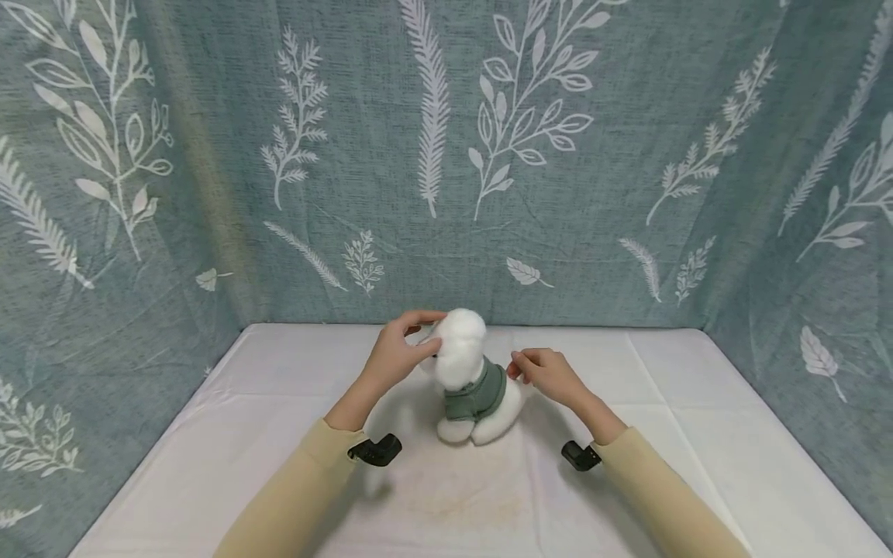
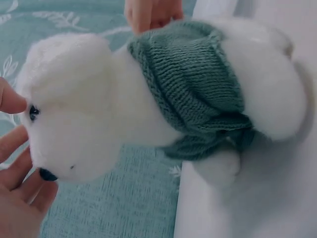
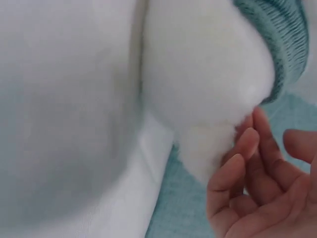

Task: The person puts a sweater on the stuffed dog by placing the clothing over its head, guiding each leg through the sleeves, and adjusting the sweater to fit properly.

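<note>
A white plush animal (image 1: 459,349) in a green knitted sweater (image 1: 477,395) sits on the white cloth, its face toward the left. My left hand (image 1: 396,353) holds the toy by the front of its face, thumb and fingers around the snout. Close by in the left wrist view are its black eye (image 2: 34,113) and black nose (image 2: 48,174). Behind the toy, my right hand (image 1: 547,372) has loosely bent fingers touching the fur near the sweater's hem and the short tail (image 3: 200,148). Its thumb (image 3: 299,144) stands apart from the fur.
White cloth (image 1: 279,465) covers the table. Blue-green fabric with white leaf prints (image 1: 391,155) hangs at the back and both sides. Dark wrist cameras (image 1: 377,449) hang at the inner sides of both beige sleeves (image 1: 300,488).
</note>
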`<move>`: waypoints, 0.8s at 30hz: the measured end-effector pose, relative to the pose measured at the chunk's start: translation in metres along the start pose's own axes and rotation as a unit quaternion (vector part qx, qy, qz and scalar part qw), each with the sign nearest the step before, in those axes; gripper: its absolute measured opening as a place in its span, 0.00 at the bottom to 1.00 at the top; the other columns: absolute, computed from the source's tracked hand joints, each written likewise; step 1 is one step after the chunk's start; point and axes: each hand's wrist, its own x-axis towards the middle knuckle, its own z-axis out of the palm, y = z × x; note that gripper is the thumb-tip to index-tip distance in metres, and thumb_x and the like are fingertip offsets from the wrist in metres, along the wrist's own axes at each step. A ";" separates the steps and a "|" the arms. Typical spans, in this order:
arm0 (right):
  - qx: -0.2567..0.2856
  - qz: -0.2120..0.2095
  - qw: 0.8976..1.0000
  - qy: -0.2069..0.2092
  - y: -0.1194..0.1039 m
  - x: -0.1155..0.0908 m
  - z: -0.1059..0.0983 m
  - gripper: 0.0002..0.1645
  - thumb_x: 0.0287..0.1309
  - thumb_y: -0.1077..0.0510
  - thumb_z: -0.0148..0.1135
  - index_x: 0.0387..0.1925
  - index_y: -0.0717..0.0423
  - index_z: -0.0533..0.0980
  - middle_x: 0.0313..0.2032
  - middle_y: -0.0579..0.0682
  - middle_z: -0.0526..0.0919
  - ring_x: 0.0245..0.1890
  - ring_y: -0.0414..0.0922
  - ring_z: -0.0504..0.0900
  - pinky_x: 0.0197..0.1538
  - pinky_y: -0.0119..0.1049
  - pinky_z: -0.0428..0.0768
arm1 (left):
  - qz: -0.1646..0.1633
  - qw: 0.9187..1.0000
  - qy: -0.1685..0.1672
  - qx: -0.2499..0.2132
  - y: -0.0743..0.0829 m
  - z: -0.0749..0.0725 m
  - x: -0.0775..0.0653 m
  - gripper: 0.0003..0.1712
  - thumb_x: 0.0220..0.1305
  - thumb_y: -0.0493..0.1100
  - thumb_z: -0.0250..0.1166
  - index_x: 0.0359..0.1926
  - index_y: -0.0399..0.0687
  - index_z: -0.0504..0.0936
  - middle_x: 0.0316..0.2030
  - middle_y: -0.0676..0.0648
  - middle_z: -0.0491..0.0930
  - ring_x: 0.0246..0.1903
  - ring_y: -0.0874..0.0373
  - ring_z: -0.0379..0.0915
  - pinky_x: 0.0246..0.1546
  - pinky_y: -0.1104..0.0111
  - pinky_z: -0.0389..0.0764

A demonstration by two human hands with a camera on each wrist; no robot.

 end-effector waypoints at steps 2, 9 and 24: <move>0.003 0.005 1.000 0.000 -0.002 -0.004 0.001 0.21 0.71 0.45 0.46 0.33 0.49 0.81 0.32 0.45 0.84 0.30 0.40 0.79 0.37 0.36 0.77 | -0.004 1.000 -0.007 -0.004 -0.002 -0.004 0.002 0.19 0.63 0.42 0.64 0.56 0.54 0.78 0.57 0.48 0.75 0.60 0.49 0.67 0.62 0.55 0.67; 0.031 0.054 0.998 0.033 -0.011 -0.013 0.008 0.13 0.66 0.50 0.55 0.37 0.52 0.82 0.33 0.47 0.84 0.31 0.39 0.81 0.36 0.35 0.81 | 0.003 1.000 -0.011 0.007 0.003 -0.007 0.003 0.19 0.64 0.42 0.63 0.56 0.52 0.78 0.57 0.47 0.75 0.60 0.49 0.67 0.62 0.54 0.68; 0.072 0.163 0.984 0.020 -0.029 -0.015 0.015 0.16 0.59 0.49 0.63 0.34 0.60 0.81 0.28 0.51 0.83 0.27 0.41 0.81 0.36 0.39 0.84 | -0.012 0.994 -0.080 0.074 0.028 0.004 0.023 0.27 0.56 0.52 0.69 0.58 0.58 0.77 0.59 0.51 0.73 0.59 0.48 0.67 0.51 0.52 0.76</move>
